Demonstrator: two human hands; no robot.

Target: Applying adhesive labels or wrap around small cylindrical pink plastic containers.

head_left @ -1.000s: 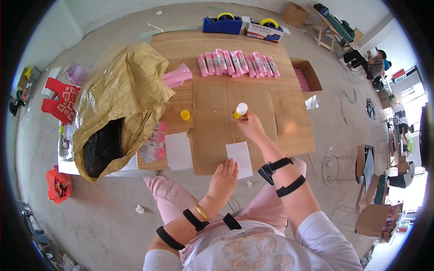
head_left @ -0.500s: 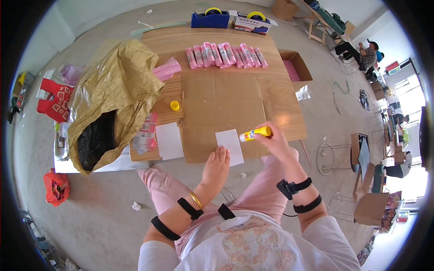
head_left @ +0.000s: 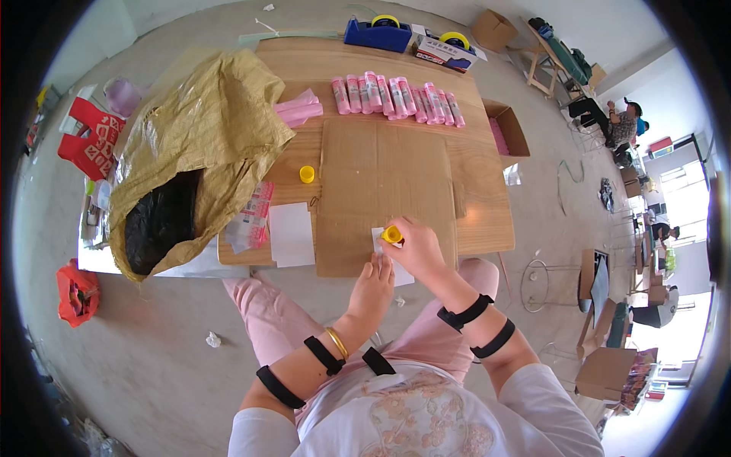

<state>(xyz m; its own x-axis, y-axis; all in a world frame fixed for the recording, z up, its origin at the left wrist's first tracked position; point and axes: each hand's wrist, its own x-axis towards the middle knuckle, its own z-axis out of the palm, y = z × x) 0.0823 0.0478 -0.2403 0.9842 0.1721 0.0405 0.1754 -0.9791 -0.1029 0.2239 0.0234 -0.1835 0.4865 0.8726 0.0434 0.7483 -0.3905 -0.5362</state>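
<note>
My right hand (head_left: 417, 247) is closed around a yellow glue stick (head_left: 392, 234), tipped so its yellow base end faces up. Its lower end is hidden and appears to meet a white sheet of paper (head_left: 403, 275). That sheet lies on the cardboard (head_left: 381, 175) at the table's near edge, mostly covered by my hands. Flat on the sheet rests my left hand (head_left: 371, 283), fingers stretched out, just below the glue stick. Left of the cardboard lie a stack of white paper (head_left: 292, 236) and a yellow cap (head_left: 307, 174).
Pink rolls (head_left: 396, 97) line the far side of the wooden table (head_left: 483, 198). Behind them stand two tape dispensers (head_left: 377, 36). A large golden woven sack (head_left: 205, 114) and printed pink-and-clear packets (head_left: 253, 217) take up the left. An open carton (head_left: 506, 129) stands right of the table.
My right hand has moved left and turned the glue stick from lying sideways to pointing down over the paper. My left hand stays on the sheet. The whole view has shifted slightly.
</note>
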